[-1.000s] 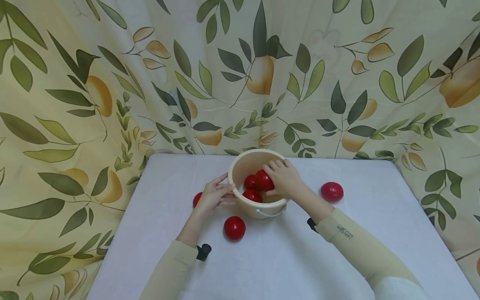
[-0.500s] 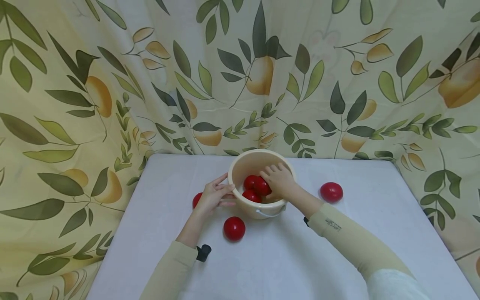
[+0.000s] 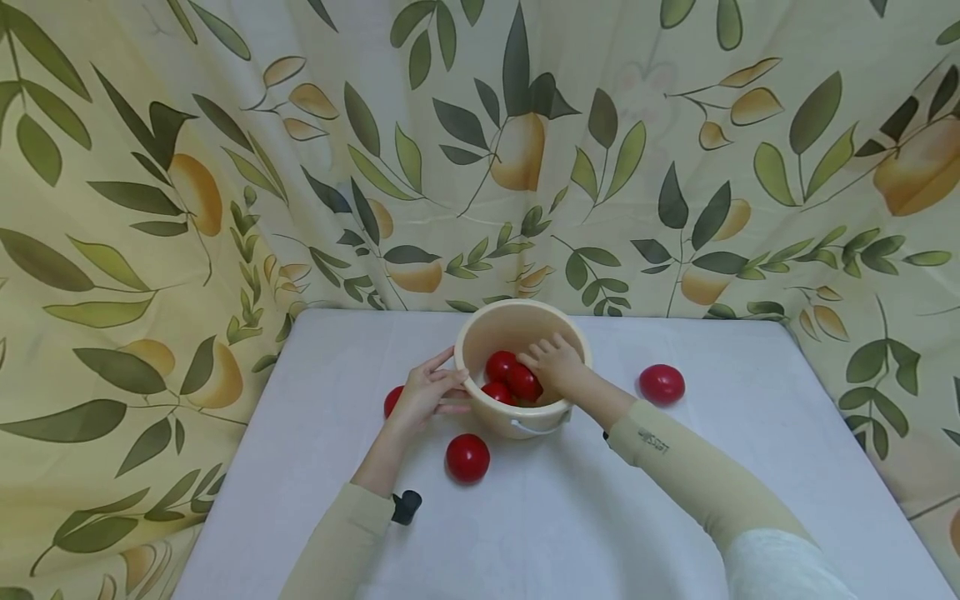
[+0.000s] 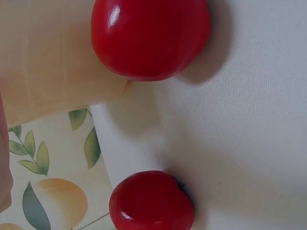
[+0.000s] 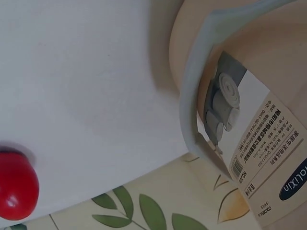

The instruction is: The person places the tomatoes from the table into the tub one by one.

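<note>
A cream bucket (image 3: 480,333) stands near the far edge of the table, with several red tomatoes (image 3: 501,365) inside. My left hand (image 3: 427,393) grips its left rim, thumb over the edge and fingers along the outside. Inside the bucket, my right hand (image 3: 557,367) reaches over the right rim, its loosely spread fingertips touching the rightmost tomato (image 3: 523,382). The right thumb is hidden. In the left wrist view, two loose tomatoes, a near one (image 4: 151,38) and a farther one (image 4: 151,203), lie beside the bucket wall (image 4: 48,62).
One tomato (image 3: 468,458) lies in front of the bucket, another (image 3: 662,384) to its right, and a third (image 3: 393,401) partly behind the left hand. A pale handle (image 5: 189,110) hangs by the bucket's label (image 5: 273,143). Leaf-patterned cloth (image 3: 465,167) rises behind the white table (image 3: 600,533).
My right hand has moved lower into the bucket, bringing the tomato down beside the others, and its fingers have loosened. The left hand keeps its grip on the rim.
</note>
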Demonstrator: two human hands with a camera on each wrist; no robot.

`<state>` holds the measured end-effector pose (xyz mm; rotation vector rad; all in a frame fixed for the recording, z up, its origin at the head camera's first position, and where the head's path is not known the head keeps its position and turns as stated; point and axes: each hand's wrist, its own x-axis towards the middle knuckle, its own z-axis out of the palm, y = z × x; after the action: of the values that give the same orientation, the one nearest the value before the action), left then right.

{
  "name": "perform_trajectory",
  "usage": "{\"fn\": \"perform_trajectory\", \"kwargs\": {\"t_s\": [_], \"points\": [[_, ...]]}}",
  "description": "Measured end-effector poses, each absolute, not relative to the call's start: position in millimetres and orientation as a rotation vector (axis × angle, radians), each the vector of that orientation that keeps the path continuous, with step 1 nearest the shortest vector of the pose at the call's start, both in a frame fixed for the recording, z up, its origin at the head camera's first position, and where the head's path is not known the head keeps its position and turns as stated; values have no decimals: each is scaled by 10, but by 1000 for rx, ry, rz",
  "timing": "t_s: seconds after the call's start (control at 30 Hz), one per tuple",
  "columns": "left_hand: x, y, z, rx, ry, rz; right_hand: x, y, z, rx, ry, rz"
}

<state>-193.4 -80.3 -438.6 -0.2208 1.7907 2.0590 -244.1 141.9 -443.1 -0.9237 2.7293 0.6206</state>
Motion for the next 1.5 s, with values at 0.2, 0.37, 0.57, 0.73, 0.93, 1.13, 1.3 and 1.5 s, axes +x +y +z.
{"fn": "perform_trajectory", "kwargs": {"t_s": [0.2,0.37,0.57,0.73,0.93,1.13,1.3,1.5], "points": [[-1991,-807,-4514,-213,1778,2078,-2431,1422,-4416,-932,2698,647],[-1980,-798,-4536,-214,1792,2094,-2442,1418,-4396,-913,2648,666],[-1969,-794,-4531,-213,1794,2102,-2445,1404,-4376,-899,2617,666],[-1979,-799,-4534,-223,1803,2084,-2472,1418,-4419,-946,2696,621],[-1979,-802,-4537,-217,1794,2092,-2507,1439,-4437,-1027,2965,275],[-1961,-811,-4533,-209,1794,2102,-2510,1505,-4360,-954,3229,-121],[-1967,-813,-4537,-217,1793,2107,-2492,1730,-4280,-727,3309,-308],[-1973,-799,-4540,-203,1789,2110,-2511,2215,-4338,-388,3388,-499]]}}
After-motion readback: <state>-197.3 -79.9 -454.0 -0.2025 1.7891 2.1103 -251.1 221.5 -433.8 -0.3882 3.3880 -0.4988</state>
